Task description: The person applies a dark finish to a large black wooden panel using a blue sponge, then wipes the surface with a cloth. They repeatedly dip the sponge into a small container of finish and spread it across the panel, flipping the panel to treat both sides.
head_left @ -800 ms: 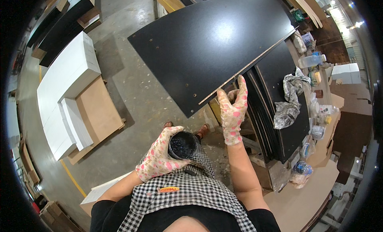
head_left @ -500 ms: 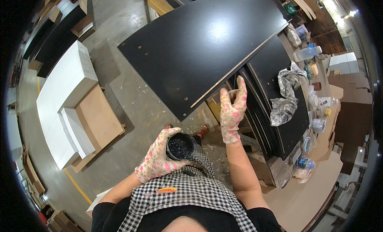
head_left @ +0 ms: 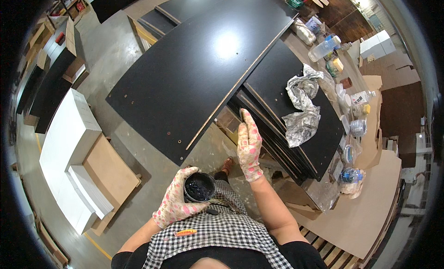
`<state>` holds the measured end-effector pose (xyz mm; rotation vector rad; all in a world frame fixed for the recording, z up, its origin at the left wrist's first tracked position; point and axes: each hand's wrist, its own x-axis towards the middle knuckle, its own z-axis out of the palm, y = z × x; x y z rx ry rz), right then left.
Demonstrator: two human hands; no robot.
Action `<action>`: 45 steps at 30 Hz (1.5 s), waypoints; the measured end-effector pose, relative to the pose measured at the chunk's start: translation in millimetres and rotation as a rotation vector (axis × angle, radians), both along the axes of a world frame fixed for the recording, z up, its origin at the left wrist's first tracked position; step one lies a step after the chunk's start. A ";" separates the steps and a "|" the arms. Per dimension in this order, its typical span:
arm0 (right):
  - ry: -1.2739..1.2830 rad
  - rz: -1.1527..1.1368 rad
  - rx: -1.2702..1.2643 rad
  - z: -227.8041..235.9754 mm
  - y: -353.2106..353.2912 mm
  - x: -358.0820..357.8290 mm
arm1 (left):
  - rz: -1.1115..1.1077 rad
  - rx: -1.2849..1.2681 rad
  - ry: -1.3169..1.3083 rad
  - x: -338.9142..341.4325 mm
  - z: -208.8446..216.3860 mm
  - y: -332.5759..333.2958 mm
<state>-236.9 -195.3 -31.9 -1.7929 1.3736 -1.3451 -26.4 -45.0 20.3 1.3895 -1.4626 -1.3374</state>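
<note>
My left hand, in a pale floral glove, is wrapped round a small round tub in front of my apron. Inside the tub is glossy black liquid that looks like paint. My right hand, gloved the same way, is held up with its fingers stretched out and nothing visible in it. It is nearest to the raw edge of a large black panel, just beyond the fingertips. Beside that hand lies a stack of black boards; whether the fingers touch them I cannot tell.
Crumpled, stained cloth lies on the stacked boards. Plastic bottles and jars line the bench to the right. White panels rest on a brown board at left. Cardboard sheets lie on a slatted pallet at lower right.
The view has shifted, so the panels and bench appear further left. My right hand's thumb and fingers have come closer together. The tub stays in my left hand.
</note>
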 end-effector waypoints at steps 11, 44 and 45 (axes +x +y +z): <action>0.297 0.036 -0.166 -0.9 -36.4 -10.0 | -0.046 -0.019 -0.018 -15.9 0.5 -17.7; 0.820 0.243 -0.158 36.9 -57.3 -31.7 | -0.073 0.001 -0.031 -12.4 -2.9 -12.8; 0.804 0.222 -0.171 37.7 -58.3 -31.6 | -0.069 0.008 -0.021 -12.0 -2.7 -12.3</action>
